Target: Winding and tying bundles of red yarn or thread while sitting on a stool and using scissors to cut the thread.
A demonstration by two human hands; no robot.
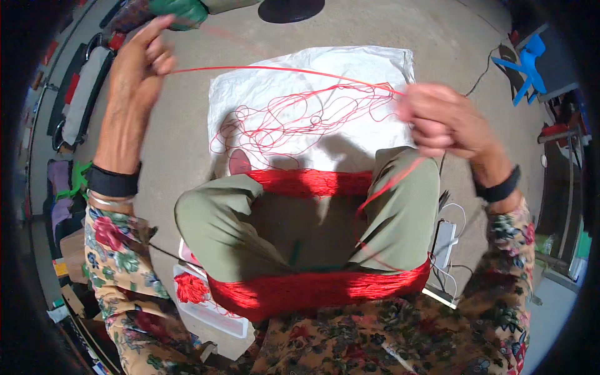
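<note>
A strand of red cord [281, 68] runs in a shallow arc between my raised hands. At the upper left my left hand [147, 62] has its fingers curled closed on the cord. My right hand [447, 119], slightly blurred, is closed around the cord above my right knee. From it the cord drops past that knee. A thick red skein [319, 294] wraps around my bent legs, crossing at my waist and again in front [312, 182] of the knees. Loose red cord [294, 122] lies tangled on a white sheet [369, 59] ahead of me.
At my left is a clear plastic tray [228, 322] holding a red cord bundle [190, 287]. A white power strip [444, 240] with cables lies at my right. Farther off are a blue plastic stool [530, 69], a green bag [181, 11] and a dark round base [291, 9].
</note>
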